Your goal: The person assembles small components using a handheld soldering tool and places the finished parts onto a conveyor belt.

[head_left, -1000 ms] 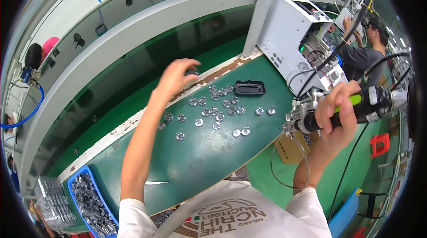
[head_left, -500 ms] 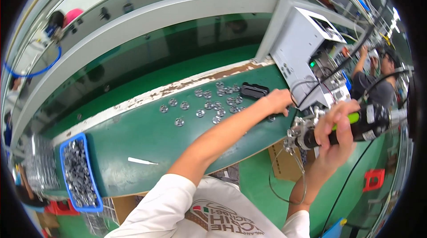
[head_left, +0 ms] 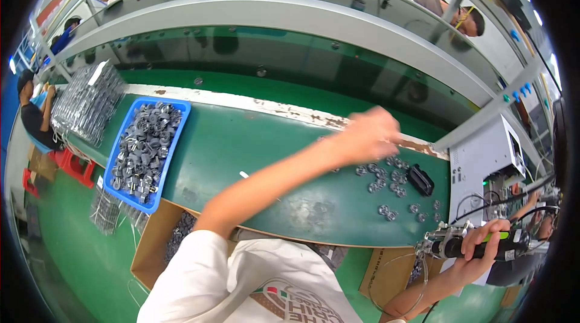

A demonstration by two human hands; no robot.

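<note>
My left hand [head_left: 368,135] hovers, blurred, over the green bench top [head_left: 241,148], just left of several small round metal parts [head_left: 389,187] scattered there. Whether it holds anything cannot be told. A small black holder [head_left: 421,180] lies among the parts at their right. My right hand [head_left: 483,244] is off the bench's near right corner, wrapped around a black and green powered screwdriver [head_left: 477,244] with a cable attached; its metal tip [head_left: 430,243] points left.
A blue tray [head_left: 147,152] full of grey metal pieces sits at the bench's left end, with bagged metal parts [head_left: 87,102] behind it. A white control box [head_left: 486,157] stands at the right. Cardboard boxes [head_left: 160,238] are under the bench. Other people work at the far left and back.
The view has swung left, so the blue tray is now in full sight. My left hand has drawn back leftward from the black holder. My right hand keeps gripping the screwdriver.
</note>
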